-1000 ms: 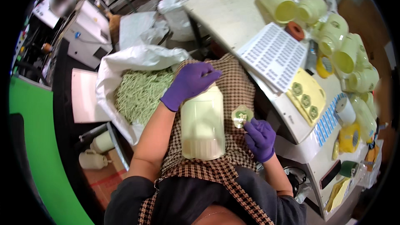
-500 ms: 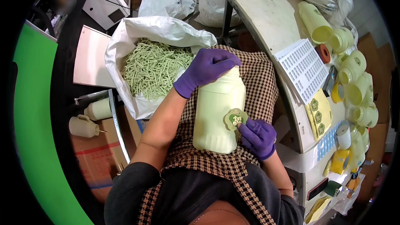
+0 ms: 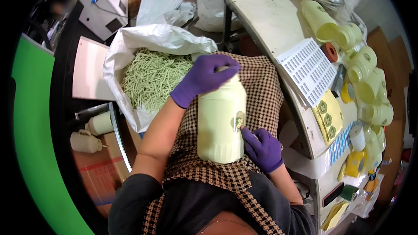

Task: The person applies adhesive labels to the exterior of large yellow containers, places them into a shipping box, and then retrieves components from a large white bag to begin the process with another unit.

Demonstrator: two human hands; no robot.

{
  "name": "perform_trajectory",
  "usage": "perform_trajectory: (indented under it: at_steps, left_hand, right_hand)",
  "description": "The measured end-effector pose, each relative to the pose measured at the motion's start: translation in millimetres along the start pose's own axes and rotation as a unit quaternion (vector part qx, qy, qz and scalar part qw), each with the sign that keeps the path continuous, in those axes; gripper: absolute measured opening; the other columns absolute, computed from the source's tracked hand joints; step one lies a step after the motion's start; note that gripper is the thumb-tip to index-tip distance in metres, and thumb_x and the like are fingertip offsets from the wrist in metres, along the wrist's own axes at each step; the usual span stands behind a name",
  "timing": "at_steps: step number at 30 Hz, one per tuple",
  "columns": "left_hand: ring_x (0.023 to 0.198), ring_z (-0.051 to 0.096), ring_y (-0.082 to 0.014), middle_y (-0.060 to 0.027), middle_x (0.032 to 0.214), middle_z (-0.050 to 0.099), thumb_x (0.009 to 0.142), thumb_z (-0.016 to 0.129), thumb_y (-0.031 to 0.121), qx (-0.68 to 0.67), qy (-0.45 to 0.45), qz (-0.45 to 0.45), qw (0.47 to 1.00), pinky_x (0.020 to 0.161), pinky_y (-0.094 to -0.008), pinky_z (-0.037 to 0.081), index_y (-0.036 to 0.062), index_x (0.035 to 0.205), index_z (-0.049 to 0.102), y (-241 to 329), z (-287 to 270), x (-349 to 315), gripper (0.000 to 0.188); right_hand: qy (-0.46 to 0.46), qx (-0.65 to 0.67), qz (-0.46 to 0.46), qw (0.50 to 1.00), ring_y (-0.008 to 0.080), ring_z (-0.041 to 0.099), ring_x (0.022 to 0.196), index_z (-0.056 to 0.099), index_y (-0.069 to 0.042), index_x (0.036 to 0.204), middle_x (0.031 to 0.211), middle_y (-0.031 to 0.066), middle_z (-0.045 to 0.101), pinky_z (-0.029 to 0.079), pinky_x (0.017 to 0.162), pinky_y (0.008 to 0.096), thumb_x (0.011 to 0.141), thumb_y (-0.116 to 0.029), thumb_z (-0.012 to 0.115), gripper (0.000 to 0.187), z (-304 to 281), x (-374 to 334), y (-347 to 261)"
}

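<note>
A pale yellow-green plastic jar (image 3: 221,117) rests on my lap against the checked apron. My left hand (image 3: 207,78), in a purple glove, is closed around the jar's neck and covers much of it. At the jar's right side a green flower-shaped sticker (image 3: 238,120) with a pale pattern lies close against the wall. My right hand (image 3: 263,148), also gloved in purple, has its fingertips at the lower right edge of that sticker, with the other fingers curled. Whether the whole sticker touches the jar cannot be seen.
Left of my lap stands a white sack (image 3: 114,67) full of pale green sticks (image 3: 152,78). On the right, a table (image 3: 261,15) bears printed sheets (image 3: 307,72), a yellow sticker sheet (image 3: 327,115), a tape roll (image 3: 329,52), a phone (image 3: 332,195) and several similar jars (image 3: 363,64).
The sticker now sits flatter and more edge-on against the jar's right side. The jar has turned slightly, and my left hand still grips its neck.
</note>
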State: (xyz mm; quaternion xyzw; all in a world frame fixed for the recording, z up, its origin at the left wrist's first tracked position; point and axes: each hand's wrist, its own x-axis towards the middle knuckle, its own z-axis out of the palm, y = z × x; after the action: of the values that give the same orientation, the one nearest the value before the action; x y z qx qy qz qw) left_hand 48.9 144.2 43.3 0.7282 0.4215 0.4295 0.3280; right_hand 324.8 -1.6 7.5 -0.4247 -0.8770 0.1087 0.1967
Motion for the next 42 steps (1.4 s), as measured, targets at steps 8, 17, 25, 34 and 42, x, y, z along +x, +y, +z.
perform_trajectory:
  at_steps: [8, 17, 25, 34, 42]
  left_hand:
    - [0.090, 0.070, -0.0190, -0.0096, 0.095, 0.075, 0.099, 0.062, 0.029, 0.074, -0.184, -0.083, 0.977, 0.087, -0.0316, 0.054, 0.0066, 0.106, 0.075, -6, -5, 48, 0.027]
    - [0.092, 0.075, -0.0276, -0.0131, 0.097, 0.077, 0.089, 0.064, 0.015, 0.557, -0.250, -0.010, 0.792, 0.073, -0.0443, 0.058, 0.0108, 0.095, 0.079, -4, 161, 105, 0.017]
    - [0.132, 0.056, -0.0250, -0.0090, 0.137, 0.063, 0.083, 0.064, 0.007, 0.328, -0.176, 0.332, 0.867, 0.117, -0.0487, 0.034, 0.0129, 0.138, 0.057, 24, 180, 127, 0.056]
    - [0.130, 0.057, -0.0276, -0.0139, 0.137, 0.063, 0.084, 0.060, 0.007, 0.306, -0.324, 0.258, 0.857, 0.111, -0.0429, 0.040, 0.0070, 0.134, 0.060, -8, 196, 130, 0.050]
    - [0.106, 0.064, -0.0333, -0.0191, 0.115, 0.069, 0.082, 0.054, -0.001, 0.121, -0.156, 0.169, 0.966, 0.097, -0.0429, 0.052, 0.0094, 0.132, 0.066, 6, 106, 119, 0.052]
  right_hand:
    - [0.176, 0.038, 0.165, 0.970, 0.0291, 0.069, 0.080, 0.063, -0.012, 0.135, 0.100, 0.0131, 0.067, 0.057, 0.070, 0.0389, 0.090, -0.019, 0.072, 0.047, -41, -50, 53]
    - [0.314, -0.074, 0.273, 0.906, 0.0228, 0.068, 0.081, 0.077, -0.015, 0.114, 0.096, 0.0077, 0.066, 0.054, 0.067, 0.0349, 0.091, -0.019, 0.073, 0.024, -85, 11, 164]
    - [0.133, -0.142, 0.324, 0.926, 0.0279, 0.067, 0.090, 0.076, -0.019, 0.112, 0.104, 0.0066, 0.064, 0.056, 0.072, 0.0412, 0.097, -0.034, 0.063, 0.025, -63, 37, 201]
    - [0.082, -0.193, 0.369, 0.906, 0.0339, 0.067, 0.095, 0.068, -0.022, 0.129, 0.110, 0.0117, 0.062, 0.057, 0.078, 0.0479, 0.100, -0.033, 0.056, 0.033, -57, 58, 211]
    - [0.352, 0.118, 0.291, 0.882, 0.0209, 0.069, 0.094, 0.070, -0.001, 0.126, 0.109, 0.0147, 0.074, 0.053, 0.085, 0.0340, 0.097, -0.020, 0.065, 0.034, -83, 28, 246]
